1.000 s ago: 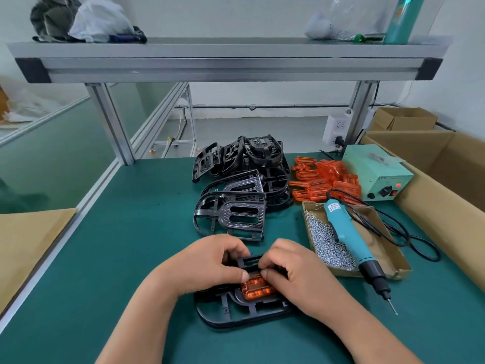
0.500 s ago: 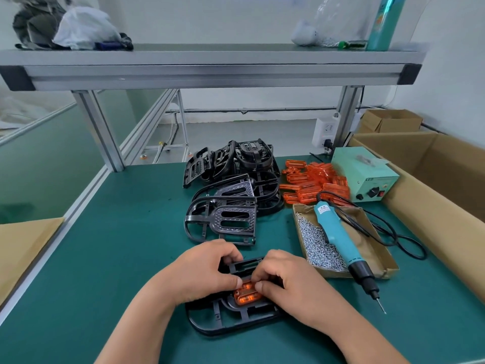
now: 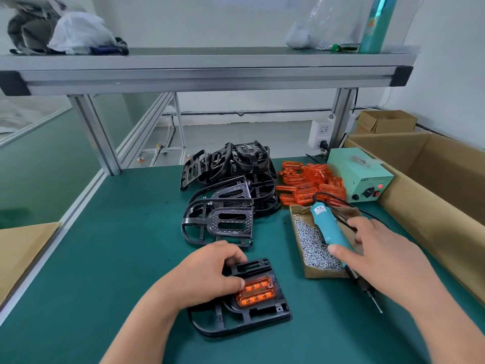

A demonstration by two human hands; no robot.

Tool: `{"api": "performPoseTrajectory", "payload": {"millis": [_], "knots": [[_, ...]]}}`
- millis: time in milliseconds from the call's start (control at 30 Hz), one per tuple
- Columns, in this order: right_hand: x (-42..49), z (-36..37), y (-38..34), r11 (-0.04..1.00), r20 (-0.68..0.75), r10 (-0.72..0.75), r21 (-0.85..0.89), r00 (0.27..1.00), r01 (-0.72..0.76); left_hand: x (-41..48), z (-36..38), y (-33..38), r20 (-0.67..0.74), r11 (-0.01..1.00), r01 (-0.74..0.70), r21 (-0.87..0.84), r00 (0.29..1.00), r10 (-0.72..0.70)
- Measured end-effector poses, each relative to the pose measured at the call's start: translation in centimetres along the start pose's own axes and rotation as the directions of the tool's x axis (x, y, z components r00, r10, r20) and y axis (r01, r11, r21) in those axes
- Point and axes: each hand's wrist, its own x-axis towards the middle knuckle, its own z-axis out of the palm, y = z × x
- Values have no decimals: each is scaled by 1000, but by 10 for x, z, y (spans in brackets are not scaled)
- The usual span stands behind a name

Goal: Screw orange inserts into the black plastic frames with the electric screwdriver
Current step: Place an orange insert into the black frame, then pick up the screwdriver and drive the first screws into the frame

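Green-topped counter (image 3: pixel 105 258) fills the scene. A grey alu-profile shelf (image 3: pixel 210 74) spans it overhead at the far side, w/ bags & a teal can on top. A big open brown cardboard box (image 3: pixel 433 185) runs along the counter's right edge.

Far centre: heap of black plastic frames (image 3: pixel 228 195), some flat, some on edge. Just right of it, touching, a heap of translucent orange inserts (image 3: pixel 309 185). Right of those, a pale green power unit (image 3: pixel 359 174) w/ red light lit, against the box.

Shallow cardboard tray (image 3: pixel 325 274) sits near-right of the heaps, its left half full of small silver screws (image 3: pixel 309 243).

Near centre, one black plastic frame (image 3: pixel 249 319) lies flat on the counter, curved end toward the near left. One orange insert (image 3: pixel 256 291) is seated in its middle recess.

Left hand (image 3: pixel 207 274) holds that frame: fingers curled over its far-left edge, thumb pressing the insert's left end.

Teal electric screwdriver (image 3: pixel 328 227) lies slanted across the tray, cord end far, black bit end over the tray's near-right corner, tip just above the counter. Right hand (image 3: pixel 378 261) wraps its barrel, thumb on the left side, fingers curled over the right.
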Motion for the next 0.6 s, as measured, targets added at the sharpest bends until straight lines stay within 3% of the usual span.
{"api": "performPoseTrajectory", "payload": {"millis": [200, 267, 333, 400, 467, 600], "knots": [[10, 3, 2, 999, 114, -29, 28, 993, 26, 1, 0, -2, 6, 1000, -15, -23, 1000, 15], [15, 5, 5, 992, 134, -2, 122, 991, -15, 1, -1, -2, -15, 998, -20, -52, 1000, 19], [18, 8, 10, 942, 144, 25, 328, 989, -72, 1, -2, -2, -61, 996, -21, -90, 998, 15], [17, 11, 16, 773, 136, 41, 623, 990, -118, 1, -3, 1, -125, 992, -27, -123, 992, 12], [15, 13, 22, 527, 114, 78, 839, 990, -138, 3, -4, 7, -193, 988, -52, -144, 981, 24], [23, 13, 33, -36, 177, 139, 984, 974, -174, 17, -2, 27, -243, 989, -82, -126, 969, 50]]}}
